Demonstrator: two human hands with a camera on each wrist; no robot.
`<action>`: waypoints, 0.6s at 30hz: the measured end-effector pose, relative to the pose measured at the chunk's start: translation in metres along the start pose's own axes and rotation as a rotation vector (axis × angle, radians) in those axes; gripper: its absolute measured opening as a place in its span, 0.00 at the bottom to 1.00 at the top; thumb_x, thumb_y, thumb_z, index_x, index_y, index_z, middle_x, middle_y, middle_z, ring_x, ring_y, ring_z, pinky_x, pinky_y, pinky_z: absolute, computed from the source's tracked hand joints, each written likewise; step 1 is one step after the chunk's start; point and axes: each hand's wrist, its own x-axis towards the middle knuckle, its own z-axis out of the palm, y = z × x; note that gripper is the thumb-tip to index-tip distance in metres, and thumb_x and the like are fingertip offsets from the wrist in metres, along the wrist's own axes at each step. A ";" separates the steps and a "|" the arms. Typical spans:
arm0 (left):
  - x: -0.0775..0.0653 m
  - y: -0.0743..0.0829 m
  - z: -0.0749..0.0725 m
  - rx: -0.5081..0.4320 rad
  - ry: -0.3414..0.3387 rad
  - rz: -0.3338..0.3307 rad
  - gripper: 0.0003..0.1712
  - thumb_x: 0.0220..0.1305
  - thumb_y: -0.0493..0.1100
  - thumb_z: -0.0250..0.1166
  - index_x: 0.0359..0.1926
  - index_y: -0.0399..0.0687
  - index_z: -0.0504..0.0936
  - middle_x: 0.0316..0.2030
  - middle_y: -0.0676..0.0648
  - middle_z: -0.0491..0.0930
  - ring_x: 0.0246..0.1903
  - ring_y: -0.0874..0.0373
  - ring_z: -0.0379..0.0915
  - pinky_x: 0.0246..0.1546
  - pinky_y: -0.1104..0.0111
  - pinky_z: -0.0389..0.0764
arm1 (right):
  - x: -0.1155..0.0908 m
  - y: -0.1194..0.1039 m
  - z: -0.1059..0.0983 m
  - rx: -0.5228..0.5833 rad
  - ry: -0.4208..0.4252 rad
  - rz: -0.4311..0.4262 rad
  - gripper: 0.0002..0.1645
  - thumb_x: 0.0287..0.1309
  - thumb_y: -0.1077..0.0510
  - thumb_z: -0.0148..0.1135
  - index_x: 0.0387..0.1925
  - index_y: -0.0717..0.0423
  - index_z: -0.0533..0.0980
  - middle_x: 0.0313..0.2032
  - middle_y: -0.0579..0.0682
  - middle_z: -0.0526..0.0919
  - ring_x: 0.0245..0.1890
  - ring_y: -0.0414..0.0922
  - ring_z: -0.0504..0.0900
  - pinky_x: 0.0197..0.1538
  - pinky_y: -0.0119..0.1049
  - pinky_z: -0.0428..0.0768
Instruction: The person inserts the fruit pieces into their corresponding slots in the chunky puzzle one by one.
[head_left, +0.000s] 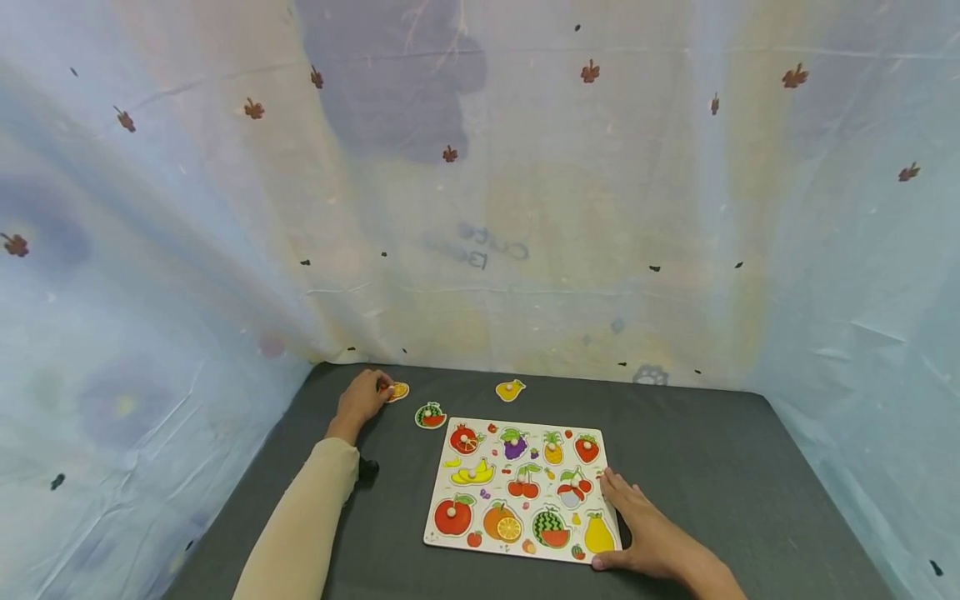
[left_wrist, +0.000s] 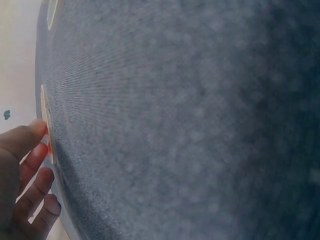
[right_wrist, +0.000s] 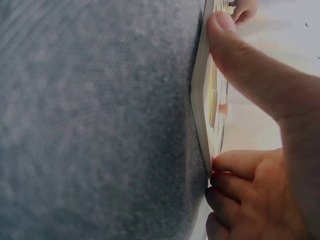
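At the far left of the table, my left hand (head_left: 363, 398) pinches a flat orange-fruit puzzle piece (head_left: 401, 390) between thumb and fingertips. The left wrist view has that piece (left_wrist: 44, 102) edge-on, thumb and index finger at its rim and the other fingers loosely bent. A watermelon piece (head_left: 431, 416) lies close to this hand, and a pear piece (head_left: 510, 390) farther right. My right hand (head_left: 648, 529) holds the white fruit puzzle board (head_left: 525, 546) at its near right corner. Its thumb rests over the board's edge (right_wrist: 200, 85), fingertips against the side.
Dark grey cloth covers the table (head_left: 697, 450). A pale patterned curtain (head_left: 555, 317) stands along its back and sides. Small knobs show on several fruits of the board. A small black object (head_left: 367, 471) sits by the left wrist.
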 end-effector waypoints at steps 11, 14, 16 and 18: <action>-0.007 0.000 0.002 -0.015 0.014 0.008 0.11 0.76 0.47 0.70 0.51 0.47 0.87 0.48 0.43 0.80 0.47 0.46 0.79 0.51 0.43 0.79 | -0.001 -0.002 0.000 0.007 -0.005 0.010 0.79 0.45 0.35 0.87 0.83 0.67 0.53 0.83 0.68 0.49 0.81 0.72 0.50 0.78 0.69 0.45; -0.011 0.002 0.000 -0.010 0.018 0.028 0.11 0.76 0.47 0.70 0.52 0.48 0.87 0.49 0.43 0.81 0.48 0.45 0.80 0.51 0.43 0.79 | 0.000 0.000 0.000 0.001 -0.003 0.006 0.79 0.44 0.35 0.87 0.83 0.67 0.53 0.83 0.68 0.49 0.81 0.72 0.50 0.78 0.69 0.45; -0.014 0.004 -0.001 -0.013 0.023 0.040 0.11 0.76 0.48 0.70 0.51 0.48 0.87 0.50 0.43 0.81 0.48 0.45 0.80 0.50 0.43 0.80 | -0.001 0.000 0.000 -0.002 0.000 0.003 0.78 0.45 0.35 0.87 0.83 0.67 0.53 0.83 0.68 0.49 0.81 0.72 0.50 0.78 0.68 0.45; -0.017 0.006 -0.003 -0.017 0.031 0.057 0.11 0.75 0.48 0.71 0.51 0.49 0.87 0.50 0.43 0.82 0.48 0.45 0.81 0.50 0.43 0.80 | -0.001 0.000 0.000 -0.003 0.003 -0.006 0.78 0.45 0.36 0.87 0.83 0.67 0.53 0.83 0.69 0.49 0.81 0.72 0.51 0.78 0.68 0.45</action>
